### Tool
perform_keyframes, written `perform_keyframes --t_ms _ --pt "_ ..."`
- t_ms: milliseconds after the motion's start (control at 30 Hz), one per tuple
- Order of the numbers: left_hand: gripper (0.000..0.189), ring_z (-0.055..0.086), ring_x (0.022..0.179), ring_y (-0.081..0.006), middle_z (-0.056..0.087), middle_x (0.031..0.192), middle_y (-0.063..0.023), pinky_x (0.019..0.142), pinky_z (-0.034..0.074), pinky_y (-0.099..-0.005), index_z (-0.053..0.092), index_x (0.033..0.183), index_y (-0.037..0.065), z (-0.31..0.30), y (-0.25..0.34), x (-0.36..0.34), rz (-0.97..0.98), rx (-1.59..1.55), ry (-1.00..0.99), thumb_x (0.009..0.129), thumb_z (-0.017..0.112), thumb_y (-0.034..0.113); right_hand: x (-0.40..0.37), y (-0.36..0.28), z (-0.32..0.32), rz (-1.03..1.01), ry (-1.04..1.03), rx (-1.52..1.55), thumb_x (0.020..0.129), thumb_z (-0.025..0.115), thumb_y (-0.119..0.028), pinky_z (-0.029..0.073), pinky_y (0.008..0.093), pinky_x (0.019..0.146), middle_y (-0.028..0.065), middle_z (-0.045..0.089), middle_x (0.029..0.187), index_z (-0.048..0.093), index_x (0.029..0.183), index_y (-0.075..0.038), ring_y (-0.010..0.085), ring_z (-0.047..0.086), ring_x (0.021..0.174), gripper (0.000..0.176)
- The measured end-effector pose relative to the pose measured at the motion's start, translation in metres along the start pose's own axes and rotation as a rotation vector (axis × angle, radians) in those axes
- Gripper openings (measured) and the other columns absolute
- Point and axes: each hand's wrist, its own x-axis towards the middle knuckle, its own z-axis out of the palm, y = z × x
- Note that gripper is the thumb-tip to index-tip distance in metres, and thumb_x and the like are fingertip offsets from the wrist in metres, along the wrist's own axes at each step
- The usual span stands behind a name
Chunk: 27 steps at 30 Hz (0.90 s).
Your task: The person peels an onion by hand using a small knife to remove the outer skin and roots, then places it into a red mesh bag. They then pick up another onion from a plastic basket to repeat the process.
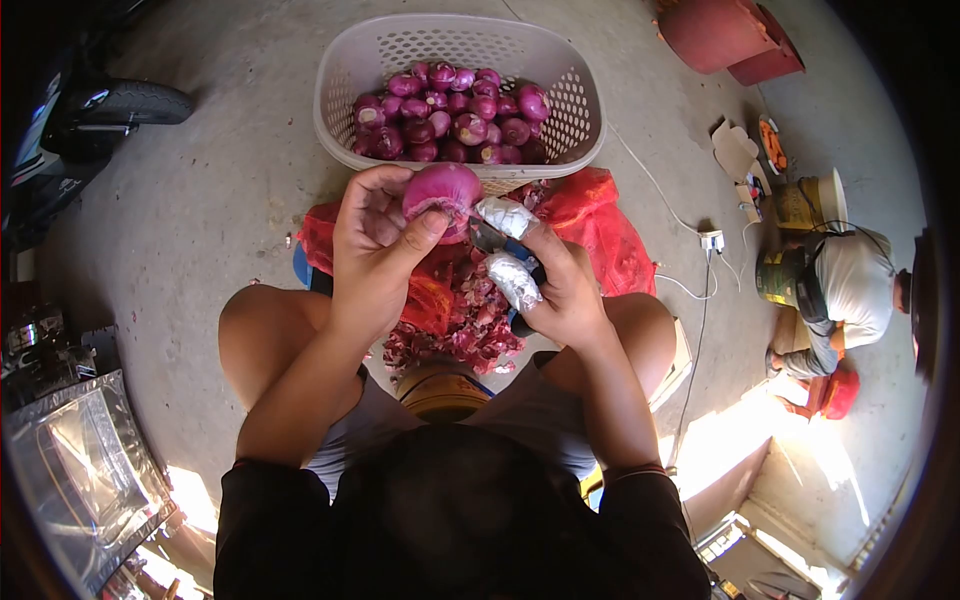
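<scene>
My left hand (380, 235) is closed around a red onion (440, 188), with the thumb pressed on its near side. In my right hand (565, 285) is a small knife (487, 236) whose blade reaches close to the onion's lower right side. Silver foil (513, 280) is wrapped around the thumb and a finger of that hand. The knife's blue handle is mostly hidden in the grip. Below both hands lies a heap of onion skins (470, 325) on and around a red mesh bag (595, 235).
Just beyond my hands stands a grey plastic basket (330, 95) holding several red onions (455, 115). A white cable and socket (711, 240) lie to the right. Another person (855, 285) bends near buckets (780, 278). A motorbike wheel (140, 101) is at left.
</scene>
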Motion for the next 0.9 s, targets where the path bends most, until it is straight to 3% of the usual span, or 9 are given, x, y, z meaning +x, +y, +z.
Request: perform_keyframes --t_ms 167,267,333,633,867,900 --pt "0.035 0.054 0.096 -0.0133 0.053 0.105 -0.0063 0.084 0.046 -0.0272 0.046 0.112 0.004 0.000 -0.001 -0.001 -0.040 -0.015 0.020 0.082 0.064 -0.002 0.002 0.000 0.004 -0.061 0.052 0.021 0.071 0.069 -0.005 0.052 0.0365 0.063 0.0164 0.065 0.096 0.056 0.111 -0.005 0.0319 0.065 0.077 0.042" --pt "0.031 0.056 0.103 -0.0194 0.055 0.110 -0.0093 0.088 0.048 -0.0378 0.042 0.116 0.004 -0.008 -0.006 -0.002 -0.033 0.002 -0.021 0.088 0.055 0.003 0.001 0.006 0.010 -0.082 0.100 0.060 0.072 0.069 -0.004 0.053 0.0356 0.066 0.0173 0.065 0.099 0.056 0.111 -0.004 0.0319 0.066 0.079 0.041" --pt "0.031 0.056 0.103 -0.0188 0.056 0.109 -0.0091 0.089 0.048 -0.0374 0.042 0.116 0.004 -0.005 -0.004 -0.002 -0.045 -0.052 -0.027 0.088 0.055 0.003 0.000 0.002 0.010 -0.038 0.092 0.064 0.073 0.068 -0.002 0.053 0.0344 0.069 0.0179 0.065 0.100 0.056 0.113 -0.003 0.0319 0.066 0.082 0.042" --pt "0.030 0.057 0.102 -0.0190 0.057 0.107 -0.0093 0.091 0.047 -0.0373 0.043 0.115 0.005 -0.006 -0.005 -0.002 -0.076 -0.077 -0.015 0.088 0.055 0.004 0.003 0.005 0.019 -0.071 0.223 0.381 0.082 0.060 0.000 0.048 0.0282 0.082 0.0150 0.061 0.112 0.049 0.123 -0.002 0.0180 0.062 0.095 0.043" --pt "0.031 0.056 0.103 -0.0188 0.055 0.109 -0.0094 0.091 0.046 -0.0380 0.042 0.115 0.004 -0.007 -0.005 -0.002 -0.013 -0.010 -0.018 0.087 0.056 0.002 0.000 0.003 0.016 -0.046 0.100 0.191 0.075 0.068 -0.004 0.052 0.0342 0.072 0.0179 0.064 0.100 0.048 0.122 -0.005 0.0316 0.066 0.085 0.051" --pt "0.033 0.055 0.101 -0.0168 0.054 0.108 -0.0082 0.089 0.046 -0.0345 0.043 0.114 0.004 -0.006 -0.004 -0.002 -0.024 -0.022 -0.002 0.085 0.059 0.001 0.000 0.005 0.016 -0.055 0.105 0.176 0.074 0.068 -0.003 0.052 0.0342 0.071 0.0179 0.064 0.100 0.048 0.122 -0.005 0.0315 0.066 0.084 0.051"
